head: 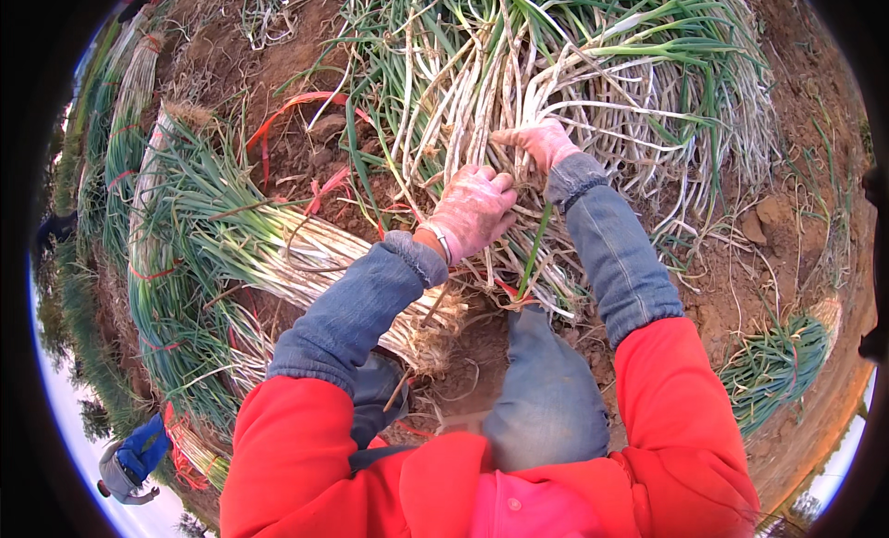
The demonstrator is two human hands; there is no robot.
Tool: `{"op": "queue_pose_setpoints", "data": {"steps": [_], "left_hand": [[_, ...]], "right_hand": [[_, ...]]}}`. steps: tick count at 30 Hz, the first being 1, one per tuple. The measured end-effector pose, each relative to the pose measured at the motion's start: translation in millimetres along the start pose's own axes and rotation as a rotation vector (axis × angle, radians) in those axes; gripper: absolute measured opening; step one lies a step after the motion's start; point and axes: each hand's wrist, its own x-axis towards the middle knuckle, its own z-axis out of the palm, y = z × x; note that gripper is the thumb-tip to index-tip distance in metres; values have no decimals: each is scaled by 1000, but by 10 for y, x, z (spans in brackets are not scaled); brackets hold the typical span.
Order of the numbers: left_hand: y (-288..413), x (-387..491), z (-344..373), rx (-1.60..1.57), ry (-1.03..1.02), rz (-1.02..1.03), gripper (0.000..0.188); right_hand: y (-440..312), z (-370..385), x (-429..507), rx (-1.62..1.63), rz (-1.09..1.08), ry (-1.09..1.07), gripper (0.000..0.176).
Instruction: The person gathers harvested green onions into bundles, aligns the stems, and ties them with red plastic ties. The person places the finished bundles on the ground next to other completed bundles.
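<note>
A large heap of loose spring onions point(653, 114) lies before me, white shanks and green leaves spread over the soil. My right hand point(545, 143), in a pinkish glove, is at the near side of the heap, closed around several white shanks that fan out beyond it. Just left of it and nearer me, my left hand point(476, 208) has its gloved fingers curled over the shanks and roots; its palm side is hidden, so any hold cannot be made out. Below the left forearm lies a bundle of spring onions point(333, 250), its root end towards my legs.
Red plastic strips point(298, 107) lie on the brown soil point(298, 66). Tied bundles point(149, 260) are lined up on the left, and another bundle point(778, 371) sits at the lower right. A person point(132, 461) is at the far lower left. My denim-clad knee point(549, 392) is close below the hands.
</note>
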Motion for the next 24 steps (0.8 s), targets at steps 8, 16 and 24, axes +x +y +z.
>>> {"op": "queue_pose_setpoints", "data": {"steps": [8, 16, 24], "left_hand": [[97, 17, -9, 3, 48, -174, 46], [12, 209, 64, 159, -143, -287, 13], [-46, 453, -359, -1360, 270, -415, 64]], "right_hand": [[-105, 43, 192, -181, -125, 110, 57], [-1016, -600, -223, 203, -108, 195, 23], [-1318, -991, -1038, 302, -211, -186, 25]]}}
